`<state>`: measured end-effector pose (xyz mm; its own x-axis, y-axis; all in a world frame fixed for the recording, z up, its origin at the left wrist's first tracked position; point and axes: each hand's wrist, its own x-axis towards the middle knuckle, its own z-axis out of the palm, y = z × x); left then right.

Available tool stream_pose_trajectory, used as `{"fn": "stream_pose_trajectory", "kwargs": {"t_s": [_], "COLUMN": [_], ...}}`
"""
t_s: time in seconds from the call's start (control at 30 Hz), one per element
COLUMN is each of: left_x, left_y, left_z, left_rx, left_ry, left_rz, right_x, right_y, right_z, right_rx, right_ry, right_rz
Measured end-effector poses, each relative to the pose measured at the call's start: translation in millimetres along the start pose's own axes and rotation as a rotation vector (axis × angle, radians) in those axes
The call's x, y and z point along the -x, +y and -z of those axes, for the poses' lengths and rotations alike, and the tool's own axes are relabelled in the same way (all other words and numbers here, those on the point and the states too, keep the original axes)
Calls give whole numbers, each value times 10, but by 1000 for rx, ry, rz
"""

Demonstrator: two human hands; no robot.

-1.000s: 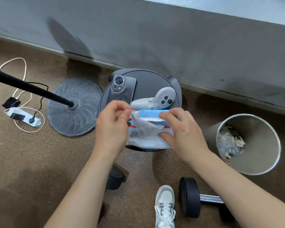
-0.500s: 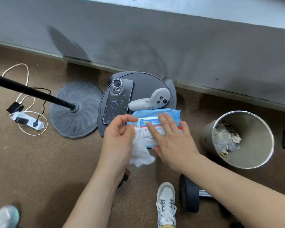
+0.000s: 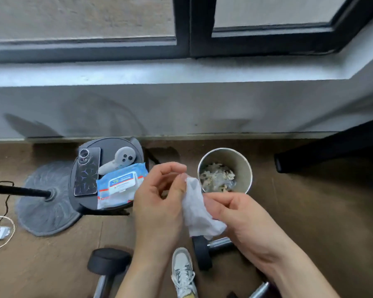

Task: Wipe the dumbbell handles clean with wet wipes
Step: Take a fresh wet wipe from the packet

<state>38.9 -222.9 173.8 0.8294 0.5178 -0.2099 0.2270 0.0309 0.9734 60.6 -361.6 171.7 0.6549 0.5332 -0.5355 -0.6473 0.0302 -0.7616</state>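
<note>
One crumpled white wet wipe (image 3: pixel 195 209) — left hand (image 3: pixel 159 203) pinching its top, right hand (image 3: pixel 241 216) gripping lower fold, chrome-handled dumbbell (image 3: pixel 202 254) beneath

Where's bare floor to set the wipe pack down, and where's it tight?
Free: floor right of the bin up to the dark furniture; floor between the stand base and the left dumbbell. Crowded: the stool top, with phone, controller and wipe pack; by the shoe and right dumbbell.

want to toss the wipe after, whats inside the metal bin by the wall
Inside the metal bin lies crumpled whitish waste, some seemingly clear plastic. The pile covers the bin's floor, so anything beneath it cannot be seen.
</note>
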Motion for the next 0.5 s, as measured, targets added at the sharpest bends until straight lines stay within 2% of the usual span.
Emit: {"fn": "stream_pose_trajectory", "kwargs": {"t_s": [0.1, 0.2, 0.27, 0.4, 0.5], "left_x": [574, 1205, 1618, 2442, 2974], "left_y": [352, 736, 1014, 1435, 1592], "left_z": [-473, -965, -1275, -1710, -1877], "left_rx": [-80, -61, 13, 66, 175], "left_ry": [-62, -141, -248, -590, -670], "left_rz": [-83, -118, -37, 156, 223], "right_x": [736, 1491, 2022, 3060, 3843], "right_y": [-187, -376, -505, -729, -827], "right_z": [249, 505, 694, 1033, 1263], "right_rx": [-91, -148, -82, 106, 259], "right_ry": [57, 259, 401, 569, 660], "right_rz": [21, 154, 261, 432, 502]}}
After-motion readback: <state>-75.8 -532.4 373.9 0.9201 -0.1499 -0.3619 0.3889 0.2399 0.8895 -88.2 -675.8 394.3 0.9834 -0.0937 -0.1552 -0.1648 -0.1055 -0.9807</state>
